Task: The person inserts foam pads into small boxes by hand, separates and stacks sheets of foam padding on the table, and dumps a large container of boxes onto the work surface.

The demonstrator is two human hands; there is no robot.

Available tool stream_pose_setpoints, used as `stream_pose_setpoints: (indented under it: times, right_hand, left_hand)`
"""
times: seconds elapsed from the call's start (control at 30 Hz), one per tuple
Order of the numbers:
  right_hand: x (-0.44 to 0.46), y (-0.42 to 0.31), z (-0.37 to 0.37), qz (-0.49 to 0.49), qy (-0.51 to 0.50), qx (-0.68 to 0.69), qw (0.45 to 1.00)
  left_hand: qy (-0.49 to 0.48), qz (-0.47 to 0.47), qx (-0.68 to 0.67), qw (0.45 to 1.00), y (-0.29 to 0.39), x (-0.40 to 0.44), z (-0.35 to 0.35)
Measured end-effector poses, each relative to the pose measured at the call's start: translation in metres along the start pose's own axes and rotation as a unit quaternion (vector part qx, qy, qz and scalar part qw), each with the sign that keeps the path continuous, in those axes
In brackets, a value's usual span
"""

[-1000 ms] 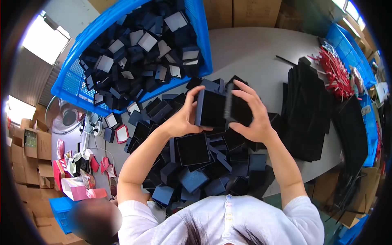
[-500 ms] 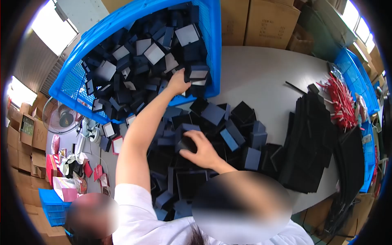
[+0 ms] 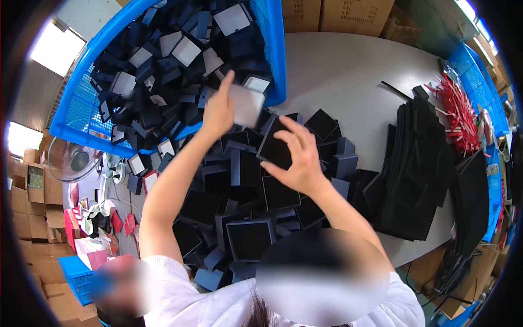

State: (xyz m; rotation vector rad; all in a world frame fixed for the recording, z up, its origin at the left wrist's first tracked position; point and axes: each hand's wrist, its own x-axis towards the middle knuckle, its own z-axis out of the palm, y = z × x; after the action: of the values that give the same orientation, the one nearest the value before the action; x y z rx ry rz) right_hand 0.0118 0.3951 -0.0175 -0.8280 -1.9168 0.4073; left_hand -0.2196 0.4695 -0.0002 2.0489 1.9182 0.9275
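Your left hand is closed on one edge of a pale-faced box, blurred, held up beside the near right corner of the big blue crate. Its index finger points up, away from you. Your right hand is over a black-faced box just to the right of that, thumb at the box's near side and fingers bent over the far side; you cannot tell from here whether it grips the box or only rests against it.

Under and around both hands you have a loose pile of dark boxes on the grey bench, some face up, others tipped on their sides. The crate is full of similar dark pieces, several showing white faces.

To the right of the pile, near it, stands a stack of black sheets, with a heap of red strips beyond. Cardboard boxes line the far edge of the bench, and a fan stands off to your left.
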Motion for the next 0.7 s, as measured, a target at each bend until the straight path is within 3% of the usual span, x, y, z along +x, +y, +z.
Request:
stream_pose_setpoints:
  times: [0.03,0.1,0.2,0.27,0.37,0.4,0.47,0.53,0.6,0.67,0.7]
  right_hand:
    - [0.004,-0.005,-0.006,-0.016,0.007,-0.01,1.0]
    - [0.009,-0.017,-0.011,-0.057,-0.035,-0.039,0.997]
    - [-0.006,-0.03,-0.016,-0.074,-0.091,-0.049,0.992]
    - [-0.014,-0.038,-0.024,-0.078,-0.109,-0.046,0.99]
    - [-0.032,-0.05,-0.036,0.026,-0.007,-0.045,0.999]
    - [-0.037,-0.049,-0.035,0.065,0.062,-0.003,0.996]
    - [-0.049,-0.052,-0.036,0.131,0.084,0.157,0.975]
    - [-0.064,-0.057,-0.045,0.117,0.055,0.238,0.963]
    - [-0.079,-0.059,-0.068,0.076,0.022,0.302,0.95]
    - [-0.101,-0.029,-0.115,0.078,-0.052,0.099,0.991]
    - [-0.117,-0.001,-0.134,0.158,-0.042,0.038,0.986]
  left_hand:
    - [-0.039,-0.022,-0.054,0.998,0.025,-0.022,-0.011]
    - [-0.037,0.04,-0.162,0.985,0.04,-0.058,-0.006]
    - [-0.124,-0.071,-0.343,0.928,0.086,-0.094,-0.011]
    - [-0.117,-0.082,-0.415,0.899,0.102,-0.114,-0.007]
    - [-0.102,-0.055,-0.381,0.917,0.121,-0.127,-0.018]
    - [-0.108,-0.061,-0.368,0.922,0.125,-0.133,-0.02]
    - [-0.147,-0.05,-0.367,0.917,0.139,-0.144,-0.022]
    - [-0.168,-0.004,-0.33,0.929,0.156,-0.149,-0.03]
    - [-0.202,-0.099,-0.362,0.905,0.149,-0.145,-0.043]
    - [-0.252,-0.105,-0.323,0.906,0.124,-0.132,-0.068]
    - [-0.33,-0.078,-0.22,0.915,0.104,-0.121,-0.091]
